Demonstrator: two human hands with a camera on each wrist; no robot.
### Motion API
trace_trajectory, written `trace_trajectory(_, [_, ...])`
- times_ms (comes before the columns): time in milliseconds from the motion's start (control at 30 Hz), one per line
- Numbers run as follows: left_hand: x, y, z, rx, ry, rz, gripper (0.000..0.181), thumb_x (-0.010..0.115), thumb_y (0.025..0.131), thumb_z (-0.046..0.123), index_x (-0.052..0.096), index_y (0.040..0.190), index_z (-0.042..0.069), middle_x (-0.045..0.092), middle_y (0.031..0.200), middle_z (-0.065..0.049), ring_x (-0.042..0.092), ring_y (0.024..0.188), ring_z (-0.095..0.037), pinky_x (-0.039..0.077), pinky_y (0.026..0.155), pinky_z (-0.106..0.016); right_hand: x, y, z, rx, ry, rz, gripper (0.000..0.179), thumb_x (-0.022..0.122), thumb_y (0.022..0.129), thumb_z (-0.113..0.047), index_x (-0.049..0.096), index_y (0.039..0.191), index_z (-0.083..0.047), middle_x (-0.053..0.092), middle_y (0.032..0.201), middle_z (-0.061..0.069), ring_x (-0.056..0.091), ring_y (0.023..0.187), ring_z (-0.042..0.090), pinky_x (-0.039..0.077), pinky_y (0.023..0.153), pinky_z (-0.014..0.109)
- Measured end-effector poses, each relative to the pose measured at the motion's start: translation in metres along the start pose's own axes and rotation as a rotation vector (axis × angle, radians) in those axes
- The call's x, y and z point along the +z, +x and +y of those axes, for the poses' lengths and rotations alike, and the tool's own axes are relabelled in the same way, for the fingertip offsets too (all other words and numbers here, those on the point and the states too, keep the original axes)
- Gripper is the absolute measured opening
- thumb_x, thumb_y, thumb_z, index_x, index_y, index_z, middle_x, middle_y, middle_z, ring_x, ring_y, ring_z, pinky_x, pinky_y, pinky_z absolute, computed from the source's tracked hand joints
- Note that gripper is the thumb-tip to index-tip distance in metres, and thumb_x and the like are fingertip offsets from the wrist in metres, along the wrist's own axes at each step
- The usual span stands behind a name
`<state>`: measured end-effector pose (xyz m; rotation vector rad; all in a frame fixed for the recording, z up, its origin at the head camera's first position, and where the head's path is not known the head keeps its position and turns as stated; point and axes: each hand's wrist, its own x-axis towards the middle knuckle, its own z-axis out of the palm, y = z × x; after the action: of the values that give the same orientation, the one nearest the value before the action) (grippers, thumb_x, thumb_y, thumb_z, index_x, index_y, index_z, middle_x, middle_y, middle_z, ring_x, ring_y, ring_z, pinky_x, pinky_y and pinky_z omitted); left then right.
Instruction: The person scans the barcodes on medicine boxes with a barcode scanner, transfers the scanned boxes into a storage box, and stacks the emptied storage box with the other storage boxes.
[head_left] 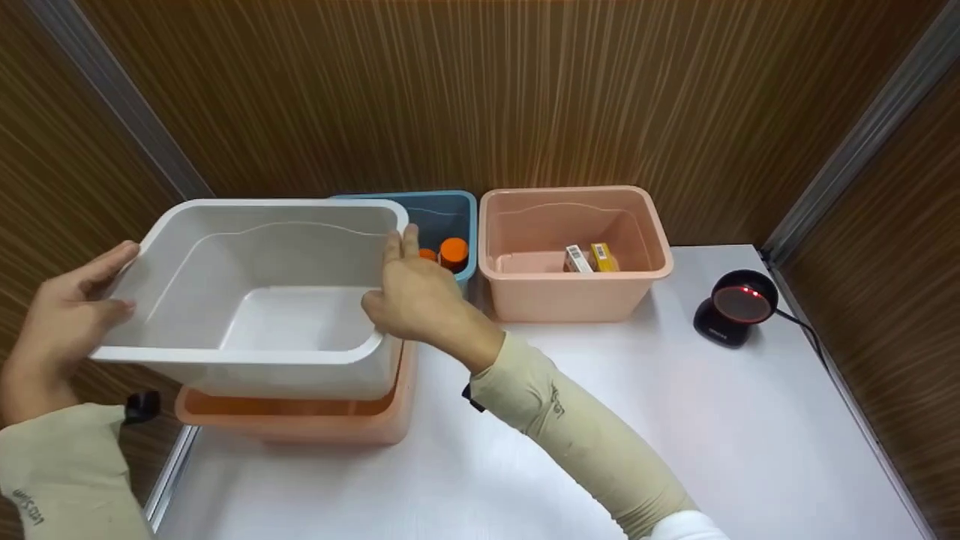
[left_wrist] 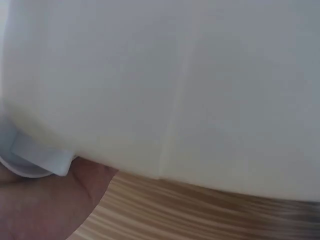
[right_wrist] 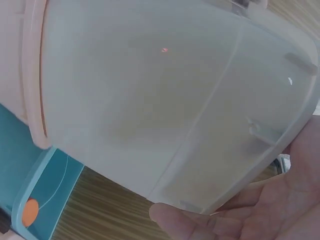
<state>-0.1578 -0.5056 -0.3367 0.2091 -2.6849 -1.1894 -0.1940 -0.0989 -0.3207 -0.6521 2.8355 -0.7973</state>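
Note:
Both hands hold a white plastic bin point(head_left: 225, 356) by its two ends. The left hand point(head_left: 67, 315) grips the left end at the rim, and in the left wrist view part of that hand point(left_wrist: 45, 207) shows below the bin's pale outer wall point(left_wrist: 125, 90). On the other end the right hand point(head_left: 424, 296) grips the rim, two fingers lying over it. Directly beneath is a peach bin point(head_left: 337, 424); the white bin's base hides most of its opening. Whether the two bins touch, I cannot tell. In the right wrist view the peach rim point(right_wrist: 35, 75) lies beside the white base.
Behind the white bin, partly hidden, stands a blue bin point(head_left: 469, 225) with orange-capped containers point(head_left: 453, 251). Right of it, another peach bin point(head_left: 562, 298) holds a white box point(head_left: 577, 259) and a yellow box point(head_left: 601, 257). A black scanner point(head_left: 739, 304) with a cable stands near the right wall.

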Motion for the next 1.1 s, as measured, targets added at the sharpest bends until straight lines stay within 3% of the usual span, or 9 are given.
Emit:
trace_trajectory(167, [0.000,-0.005,-0.007,-0.043,0.033,0.007,0.077,0.055,0.090,-0.012,0.043,0.153,0.030,0.033,0.159,0.013,0.034,0.144,-0.019,0.043,0.093,-0.014,0.011,0.002,-0.001,-0.006,-0.028,-0.021,0.084,0.060,0.094,-0.031,0.019,0.159,0.003,0.012,0.164,0.026,0.058,0.064,0.019,0.049,0.049,0.023])
trace_trajectory(333, [0.010,-0.011,-0.007,-0.019,0.001,-0.027,0.071,0.055,0.091,-0.010,0.044,0.154,0.023,0.033,0.159,0.010,0.033,0.144,-0.017,0.040,0.092,-0.010,0.019,0.005,0.004,0.019,-0.037,-0.045,0.084,0.060,0.095,-0.032,0.019,0.159,0.002,0.011,0.165,0.025,0.058,0.061,0.018,0.049,0.048,0.023])
trace_trajectory(367, [0.012,-0.011,-0.008,-0.014,0.001,-0.035,0.071,0.056,0.091,-0.010,0.044,0.153,0.022,0.034,0.159,0.009,0.033,0.144,-0.016,0.039,0.086,-0.007,0.021,0.006,0.005,0.024,-0.044,-0.049,0.084,0.060,0.095,-0.031,0.019,0.159,0.003,0.011,0.165,0.025,0.057,0.061,0.018,0.049,0.048,0.024])
trace_trajectory(533, [0.019,-0.012,-0.021,-0.009,-0.009,-0.068,0.070,0.058,0.091,-0.008,0.045,0.153,0.021,0.034,0.160,0.006,0.032,0.145,-0.020,0.038,0.087,-0.006,0.030,0.008,0.009,0.035,-0.062,-0.064,0.084,0.059,0.094,-0.030,0.019,0.159,0.004,0.010,0.164,0.027,0.053,0.054,0.018,0.045,0.045,0.025])
trace_trajectory(767, [0.033,-0.019,-0.042,-0.030,-0.023,-0.090,0.066,0.056,0.093,-0.007,0.042,0.154,0.015,0.032,0.161,0.004,0.029,0.147,-0.022,0.037,0.101,-0.018,0.049,0.011,0.015,0.045,-0.106,-0.070,0.083,0.058,0.093,-0.031,0.020,0.158,0.004,0.012,0.163,0.028,0.057,0.062,0.021,0.047,0.052,0.031])
trace_trajectory(900, [0.042,-0.021,-0.053,-0.035,-0.038,-0.107,0.063,0.054,0.094,-0.006,0.040,0.154,0.008,0.031,0.161,0.003,0.026,0.148,-0.020,0.031,0.104,-0.013,0.060,0.012,0.020,0.063,-0.120,-0.092,0.084,0.058,0.093,-0.033,0.020,0.158,0.004,0.013,0.163,0.027,0.060,0.070,0.024,0.049,0.056,0.034])
trace_trajectory(1100, [0.052,-0.025,-0.066,-0.009,-0.051,-0.114,0.061,0.053,0.094,-0.007,0.038,0.153,0.002,0.031,0.161,-0.002,0.024,0.148,-0.018,0.025,0.096,0.000,0.075,0.013,0.027,0.077,-0.108,-0.112,0.085,0.061,0.094,-0.034,0.020,0.158,0.004,0.012,0.164,0.025,0.060,0.071,0.024,0.049,0.054,0.031])
